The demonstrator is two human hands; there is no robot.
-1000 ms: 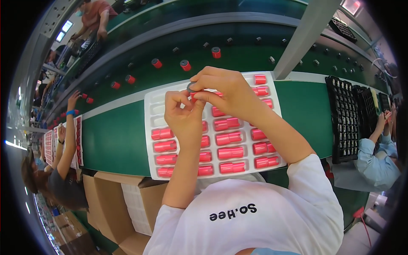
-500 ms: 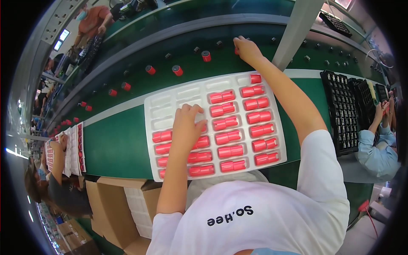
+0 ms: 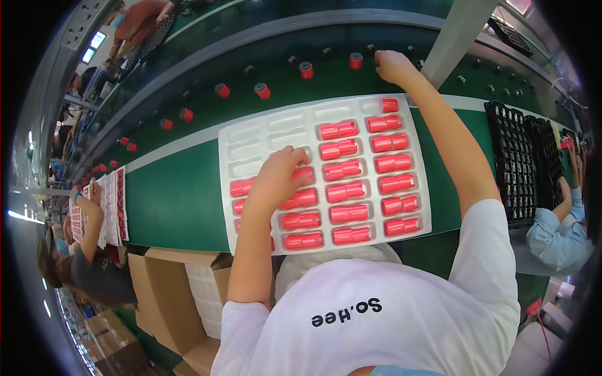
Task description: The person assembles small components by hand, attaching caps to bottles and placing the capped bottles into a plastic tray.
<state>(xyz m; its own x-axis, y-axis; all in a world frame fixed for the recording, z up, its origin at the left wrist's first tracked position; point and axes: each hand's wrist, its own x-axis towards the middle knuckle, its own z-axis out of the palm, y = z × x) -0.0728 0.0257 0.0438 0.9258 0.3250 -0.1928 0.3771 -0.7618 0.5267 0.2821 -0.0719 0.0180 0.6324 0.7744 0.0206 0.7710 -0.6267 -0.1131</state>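
Observation:
A white moulded tray (image 3: 376, 241) lies in front of me, with red two-part cylinders (image 3: 349, 213) in many of its slots. My left hand (image 3: 277, 178) rests over the tray's middle, its fingers curled about a red cylinder (image 3: 304, 175) in a slot; the palm hides part of it. My right hand (image 3: 395, 67) reaches across to the far green belt, fingertips pressed together; what they hold, if anything, is hidden. Just left of it stands a short red cylinder with a dark top (image 3: 355, 61). A single short red piece (image 3: 389, 105) sits in the tray's far right slot.
More short red cylinders (image 3: 262, 91) and small dark metal parts (image 3: 292, 60) stand along the far belt. A grey post (image 3: 461, 44) rises beside my right hand. Black trays (image 3: 511, 166) lie at right, an open cardboard box (image 3: 169, 301) below left. Co-workers sit on both sides.
My right hand has moved right, leaving a short red cylinder standing on the belt. My left fingers have closed in on the red cylinder in the tray. The view has shifted slightly.

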